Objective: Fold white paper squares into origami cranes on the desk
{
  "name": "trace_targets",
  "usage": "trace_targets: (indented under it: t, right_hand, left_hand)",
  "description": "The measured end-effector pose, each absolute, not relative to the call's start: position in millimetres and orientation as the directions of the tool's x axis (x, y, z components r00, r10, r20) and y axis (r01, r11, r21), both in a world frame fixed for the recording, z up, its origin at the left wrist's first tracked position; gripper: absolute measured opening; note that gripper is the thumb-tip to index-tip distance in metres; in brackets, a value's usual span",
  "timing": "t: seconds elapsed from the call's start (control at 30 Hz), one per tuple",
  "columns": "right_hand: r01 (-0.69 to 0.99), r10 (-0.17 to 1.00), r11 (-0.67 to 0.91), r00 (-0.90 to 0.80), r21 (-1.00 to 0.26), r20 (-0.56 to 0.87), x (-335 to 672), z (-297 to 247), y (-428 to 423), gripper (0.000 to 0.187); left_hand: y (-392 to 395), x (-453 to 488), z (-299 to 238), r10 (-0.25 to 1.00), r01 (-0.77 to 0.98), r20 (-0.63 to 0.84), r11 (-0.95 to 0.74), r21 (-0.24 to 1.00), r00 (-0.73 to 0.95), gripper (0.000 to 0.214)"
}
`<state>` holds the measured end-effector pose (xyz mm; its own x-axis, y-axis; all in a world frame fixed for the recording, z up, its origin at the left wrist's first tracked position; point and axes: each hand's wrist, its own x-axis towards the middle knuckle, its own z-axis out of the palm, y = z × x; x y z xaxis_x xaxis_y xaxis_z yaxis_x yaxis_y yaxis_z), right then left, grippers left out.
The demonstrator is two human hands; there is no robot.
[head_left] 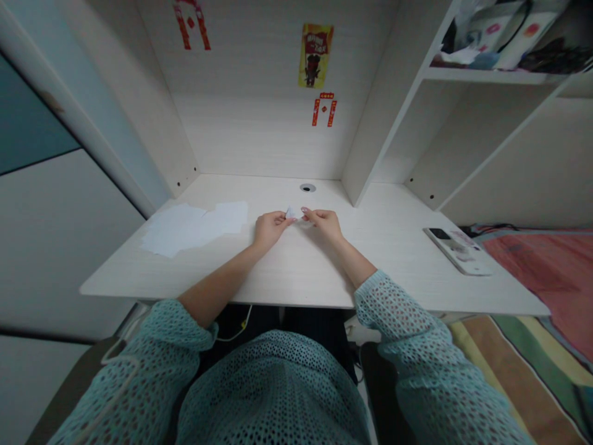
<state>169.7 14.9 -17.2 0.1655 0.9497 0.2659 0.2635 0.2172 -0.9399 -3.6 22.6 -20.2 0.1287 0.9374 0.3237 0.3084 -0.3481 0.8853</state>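
L hand (270,230) pinched on small white paper (290,212), approx. middle of surface (296,272); R hand (327,222) just beside, can't tell if gripping. Step: prob. paper shaping; next move calls for light touch.

1. No wording can be read with certainty.
2. Yellow-and-red sticker (315,55) on the white back panel (254,123): large pale characters, seemingly Chinese, stand on its red upper part, too blurred to make out.
3. Lower red strips (324,109), under that sticker: tiny pale characters, illegible.
4. Upper-left red strips (190,23), same panel: markings too blurred to read.
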Motion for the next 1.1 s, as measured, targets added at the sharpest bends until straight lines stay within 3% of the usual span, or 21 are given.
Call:
trace_targets:
  t: [0.93,1.1]
  right_hand:
    - [0.302,0.932,0.242,0.191,-0.922,0.307,168.4,-16.4,13.9,0.043]
    - [0.243,0.927,0.264,0.205,-0.933,0.315,165.7,-15.6,11.4,0.041]
  left_hand:
    - [24.1,-3.7,-21.9,0.916,0.404,0.377,-0.400,0.823,0.141,0.030]
    - [21.0,-3.6,-18.5,0.912,0.418,0.378,-0.410,0.811,0.160,0.031]
